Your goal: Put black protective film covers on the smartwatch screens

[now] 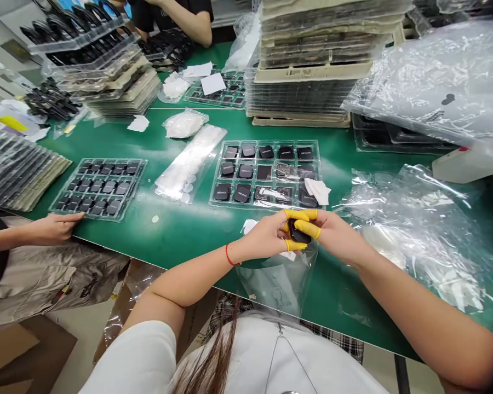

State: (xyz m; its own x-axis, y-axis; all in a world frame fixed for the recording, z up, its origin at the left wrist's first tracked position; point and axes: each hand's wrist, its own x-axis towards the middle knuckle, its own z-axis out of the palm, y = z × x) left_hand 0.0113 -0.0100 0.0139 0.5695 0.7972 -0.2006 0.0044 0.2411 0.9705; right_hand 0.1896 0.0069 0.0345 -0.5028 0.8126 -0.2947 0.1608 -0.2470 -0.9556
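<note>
As left hand [263, 238], right hand [339, 236] close, black piece [299, 233] between them

We are holding our left hand [265, 238] and right hand [339, 235] close together in front of us, with the fingers of both curled inward and pinching at the tips. Yellow finger cots [306, 229] are covering several of our fingertips. Our left forearm [189, 279] and right forearm [414, 306] are angling inward from either side, bare, and we are wearing a thin red string bracelet [229, 255] around our left wrist.
</note>
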